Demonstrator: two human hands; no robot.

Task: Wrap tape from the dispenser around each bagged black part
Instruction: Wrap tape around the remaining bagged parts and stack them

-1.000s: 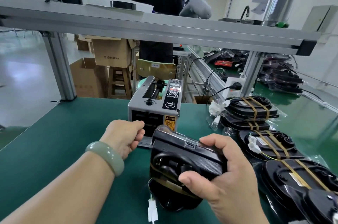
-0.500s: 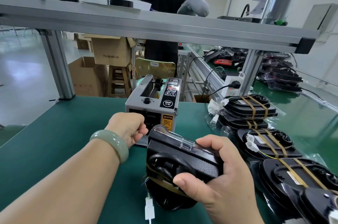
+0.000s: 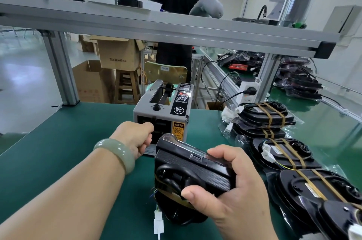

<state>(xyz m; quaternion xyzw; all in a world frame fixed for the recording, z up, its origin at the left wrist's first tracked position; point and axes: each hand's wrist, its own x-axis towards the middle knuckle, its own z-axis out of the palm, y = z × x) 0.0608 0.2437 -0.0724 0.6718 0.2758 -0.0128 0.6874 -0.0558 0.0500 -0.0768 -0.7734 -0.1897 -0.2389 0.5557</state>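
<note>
My right grip (image 3: 233, 185) clasps the bagged black part (image 3: 188, 169) at lower centre. My left grip (image 3: 135, 138) curls at the tape dispenser (image 3: 162, 114) mouth; whether it holds anything I cannot tell.

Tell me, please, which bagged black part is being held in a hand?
The bagged black part gripped by the right hand, near the dispenser; the other parts lie in a row beside it.

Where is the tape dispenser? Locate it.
Head view: the dispenser stands mid-table on the green mat, directly beyond the left hand, with the stack of taped parts to its right.
</note>
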